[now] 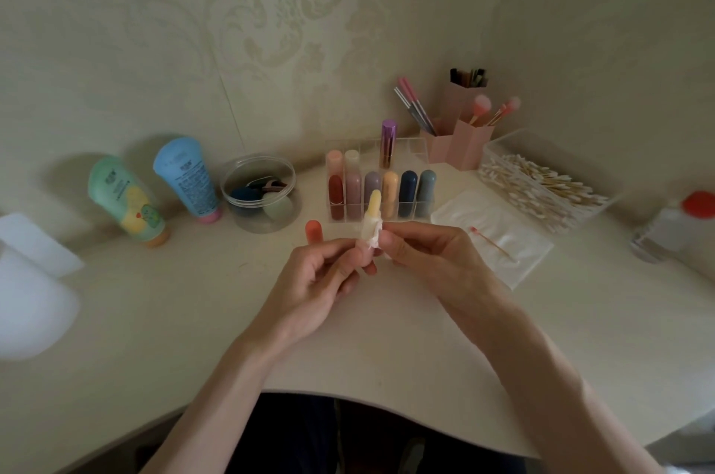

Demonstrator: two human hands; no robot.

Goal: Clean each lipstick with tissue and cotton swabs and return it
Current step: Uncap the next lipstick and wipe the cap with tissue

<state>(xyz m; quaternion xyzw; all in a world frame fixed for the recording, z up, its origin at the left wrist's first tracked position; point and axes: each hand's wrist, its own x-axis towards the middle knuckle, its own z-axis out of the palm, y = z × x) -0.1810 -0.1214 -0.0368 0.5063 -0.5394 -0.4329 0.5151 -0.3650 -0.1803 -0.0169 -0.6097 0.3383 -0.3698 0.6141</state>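
My left hand (321, 280) grips the base of an uncapped lipstick with a pale yellow stick (374, 203) pointing up. My right hand (421, 247) pinches a small piece of white tissue (371, 231) wrapped around the lipstick just below the stick. An orange-pink cap (313, 230) stands upright on the table to the left of my hands. Behind them a clear organizer (419, 148) holds several lipsticks in different colours and a tall purple tube (388, 142). A used cotton swab (493, 243) with a pink tip lies on a stack of white tissue (522, 264) at the right.
A clear box of cotton swabs (541, 183) sits at the back right, with pink brush holders (460, 141) behind it. At the left are two tubes (185, 179) and a round clear tub (260, 193). A red-capped bottle (673, 222) is at the far right.
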